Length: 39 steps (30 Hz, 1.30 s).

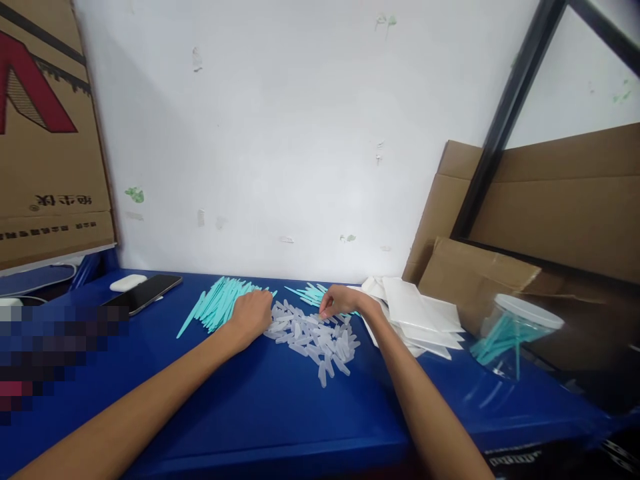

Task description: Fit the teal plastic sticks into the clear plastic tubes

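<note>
- Small pieces, translucent, tapered (320,343): one loose heap, spread on the blue bench (270,427) between and below the two hands. Judged light, fairly stiff and smooth, apt to slide over one another; best taken singly, by a fingertip pinch across the wider part.
- Sticks, turquoise, slender (217,307): main pile laid left of the heap. Judged light, firm and a little slippery; best held near the middle, since a thin end might be bent by a hard squeeze.
- Sticks, turquoise, smaller group (309,293): laid behind the heap, partly covered by the right hand.
- Left grip (253,313): fingers curled inward, set between the main pile and the heap.
- Right grip (341,301): narrowed, thumb and fingertips drawn together over the heap's back edge. Whether a piece is held in either grip cannot be made out at this angle.
- White sheets or packets (423,313): stacked unevenly to the right.
- Clear jar, white-lidded (517,337): stood at far right, turquoise sticks contained.
</note>
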Available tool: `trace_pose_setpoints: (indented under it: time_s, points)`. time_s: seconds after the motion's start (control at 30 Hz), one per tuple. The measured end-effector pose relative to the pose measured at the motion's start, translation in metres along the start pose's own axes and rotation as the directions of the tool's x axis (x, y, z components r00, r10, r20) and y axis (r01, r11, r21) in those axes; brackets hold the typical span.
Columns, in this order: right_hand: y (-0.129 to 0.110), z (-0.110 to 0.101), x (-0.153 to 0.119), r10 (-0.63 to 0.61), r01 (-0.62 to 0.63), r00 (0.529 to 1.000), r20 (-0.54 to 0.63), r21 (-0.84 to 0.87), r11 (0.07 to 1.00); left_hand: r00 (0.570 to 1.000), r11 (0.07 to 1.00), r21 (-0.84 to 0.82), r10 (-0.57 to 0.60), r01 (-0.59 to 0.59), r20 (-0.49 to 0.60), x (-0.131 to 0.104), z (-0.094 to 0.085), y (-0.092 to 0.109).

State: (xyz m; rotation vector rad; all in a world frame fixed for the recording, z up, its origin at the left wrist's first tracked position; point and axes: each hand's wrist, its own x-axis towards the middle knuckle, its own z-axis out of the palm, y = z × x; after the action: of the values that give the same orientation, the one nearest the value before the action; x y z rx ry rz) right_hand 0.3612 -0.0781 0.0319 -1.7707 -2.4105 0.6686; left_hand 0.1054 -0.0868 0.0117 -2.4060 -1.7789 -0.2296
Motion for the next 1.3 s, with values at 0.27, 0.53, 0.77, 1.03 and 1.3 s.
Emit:
trace_pose_setpoints:
  time_s: [0.27,0.53,0.77,1.03,1.3]
  points:
    - [-0.014,0.003,-0.002,-0.095,0.075,0.938,-0.334,-0.070,0.995,1.000,0.999,0.022,0.029,-0.029,-0.002,-0.003,-0.003,0.003]
    - [-0.030,0.005,-0.005,-0.106,-0.011,0.813,-0.572,-0.198,0.980,0.999,0.998,0.034,0.046,-0.045,-0.020,-0.001,0.001,-0.002]
    - [-0.033,0.009,-0.001,-0.182,0.037,0.826,-0.534,-0.272,0.962,0.998,0.999,-0.001,0.040,-0.040,-0.051,0.001,-0.003,-0.002]
    - [-0.034,0.008,-0.004,-0.194,0.049,0.812,-0.550,-0.267,0.962,0.975,0.988,-0.067,0.126,-0.141,-0.184,0.005,-0.013,-0.011]
    - [-0.032,0.008,-0.004,-0.241,0.115,0.803,-0.545,-0.254,0.960,0.956,0.967,-0.055,0.234,-0.247,-0.178,0.008,-0.011,-0.015]
